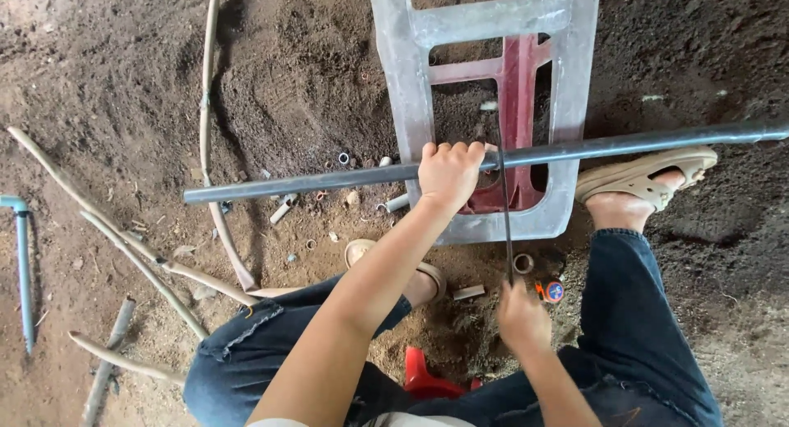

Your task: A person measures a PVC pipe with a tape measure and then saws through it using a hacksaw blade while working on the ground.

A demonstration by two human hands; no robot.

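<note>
Low in the frame, the right hand (523,316) is clenched around the handle end of a thin saw blade (503,201). Higher, at centre, the left hand (449,172) grips the long grey pipe (345,179), pinning it across an overturned grey plastic stool (485,106) on the dirt floor (123,82).

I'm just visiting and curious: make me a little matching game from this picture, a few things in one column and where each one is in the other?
Things:
1. left hand
2. right hand
3. long grey pipe
4. blue pipe

Places:
A. on the dirt at the far left
B. gripping the saw blade's near end
C. lying across the overturned grey stool
D. pressing down on the grey pipe

Pairs: 1-D, 2-B, 3-C, 4-A
</note>
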